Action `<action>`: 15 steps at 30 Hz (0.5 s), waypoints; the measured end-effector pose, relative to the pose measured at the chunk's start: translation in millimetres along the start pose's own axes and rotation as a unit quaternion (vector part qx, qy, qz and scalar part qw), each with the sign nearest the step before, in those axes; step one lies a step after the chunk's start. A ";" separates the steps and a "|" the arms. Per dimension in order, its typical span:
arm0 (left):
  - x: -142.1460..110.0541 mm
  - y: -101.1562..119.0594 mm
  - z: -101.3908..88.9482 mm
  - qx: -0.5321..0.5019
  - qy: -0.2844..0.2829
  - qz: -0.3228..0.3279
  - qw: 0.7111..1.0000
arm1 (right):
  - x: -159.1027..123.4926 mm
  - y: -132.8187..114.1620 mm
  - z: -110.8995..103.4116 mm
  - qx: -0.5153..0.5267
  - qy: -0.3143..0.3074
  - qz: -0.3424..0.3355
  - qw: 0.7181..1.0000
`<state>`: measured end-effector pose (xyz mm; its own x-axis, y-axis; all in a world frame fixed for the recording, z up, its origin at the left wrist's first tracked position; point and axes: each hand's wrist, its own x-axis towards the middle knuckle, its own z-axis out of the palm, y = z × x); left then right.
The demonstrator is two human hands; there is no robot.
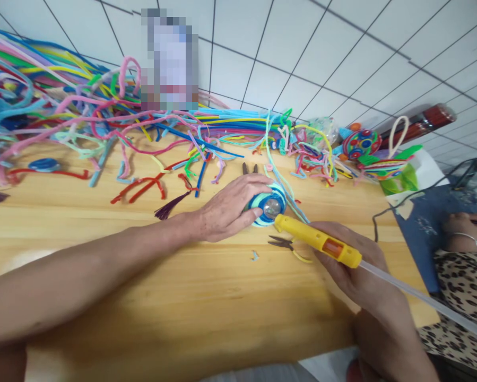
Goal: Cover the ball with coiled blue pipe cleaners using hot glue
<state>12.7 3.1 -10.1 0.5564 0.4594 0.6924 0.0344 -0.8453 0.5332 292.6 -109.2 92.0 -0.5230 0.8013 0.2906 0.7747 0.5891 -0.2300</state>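
Item, one round piece (271,208), coiled in blue and mint green about a clear dome, on the worktop (182,297) near its middle; the left hand (238,206) lies against its left side, fingers curved partway round, thumb at the near edge. Item, one yellow glue gun (315,240), gripped in the right hand (363,281), fingers wrapped about the body (those beneath are hidden, so whether the trigger is pressed cannot be told), nozzle at the piece's near right edge. Item, one clear glue stick (413,293), jutting far out behind the gun; a knock against it could swing the nozzle off its mark. Principal hazard, in judgement: the left thumb sits close to the nozzle, and a slip of either hand could put hot glue on skin. Second: too much glue might smear the dome, the tip being so near it. Third: pale green and blue strands (276,164) pass just beside the piece, whether joined to it cannot be told; a drip could stick them where unwanted. Fourth: the dark-bladed scissors (281,243), lying just in front, might be caught by the right wrist. Fifth: a light hold could let the piece turn under pressure, setting the glue out of line.
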 end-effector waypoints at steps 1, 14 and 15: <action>0.0 0.1 -0.2 0.001 -0.002 0.000 1.000 | 0.3 -0.5 0.1 0.001 0.002 0.002 1.000; -0.5 0.9 0.2 0.002 -0.003 0.005 1.000 | -2.0 1.2 4.4 0.019 0.019 0.044 0.999; -0.7 0.8 0.4 0.002 -0.003 0.004 1.000 | -2.3 1.8 3.4 0.027 0.017 0.049 0.998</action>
<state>12.7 2.0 -10.4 0.5620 0.4515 0.6930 0.0335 -0.8496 0.5263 294.0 -109.6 87.7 -0.4320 0.8521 0.2954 0.8007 0.5131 -0.3092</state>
